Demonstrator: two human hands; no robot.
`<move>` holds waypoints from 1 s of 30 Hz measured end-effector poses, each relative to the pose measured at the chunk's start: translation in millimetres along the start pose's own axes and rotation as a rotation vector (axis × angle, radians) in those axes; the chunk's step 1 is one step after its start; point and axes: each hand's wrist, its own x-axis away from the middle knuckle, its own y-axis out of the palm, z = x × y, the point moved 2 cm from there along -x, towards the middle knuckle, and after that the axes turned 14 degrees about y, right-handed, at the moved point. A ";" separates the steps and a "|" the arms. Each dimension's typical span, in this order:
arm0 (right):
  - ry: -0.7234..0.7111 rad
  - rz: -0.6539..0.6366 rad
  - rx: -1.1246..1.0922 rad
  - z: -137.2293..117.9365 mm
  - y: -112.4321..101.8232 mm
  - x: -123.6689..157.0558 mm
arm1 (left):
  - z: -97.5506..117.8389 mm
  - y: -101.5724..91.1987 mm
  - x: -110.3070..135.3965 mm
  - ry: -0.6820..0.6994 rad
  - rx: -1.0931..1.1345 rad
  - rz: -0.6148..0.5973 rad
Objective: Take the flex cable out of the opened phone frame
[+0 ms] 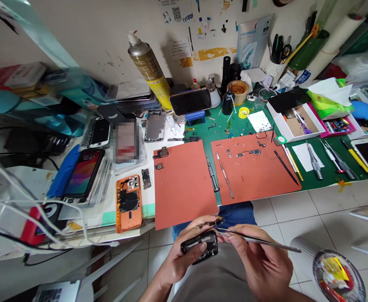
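Close to my body, below the table edge, my left hand point(184, 247) grips an opened black phone frame point(206, 248), its thumb lying across the inside. A small dark part with a gold tint point(218, 221) sticks up at the fingertips of that hand; I cannot tell whether it is joined to the frame. My right hand point(259, 256) is closed on metal tweezers point(265, 242), whose tips reach the top of the frame by the left fingers. Where the tips touch is too small to make out.
Two red-brown mats point(184, 184) bear small phone parts, a screwdriver point(213, 174) and a metal spudger point(224, 175). An orange phone back housing point(129, 205) lies left. Trays point(297, 121) and more tools line the right. A waste bin point(320, 268) stands on the floor at right.
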 end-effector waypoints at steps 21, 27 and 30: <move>0.345 -0.002 -0.168 -1.3 8.9 -15.1 | -3.8 -0.1 0.5 0.023 0.021 0.003; 0.595 -0.021 -0.358 7.7 11.2 -15.2 | -2.5 1.6 0.6 0.005 0.066 0.020; 0.675 -0.029 -0.414 9.0 12.4 -14.9 | -2.3 1.8 1.1 0.018 0.076 0.019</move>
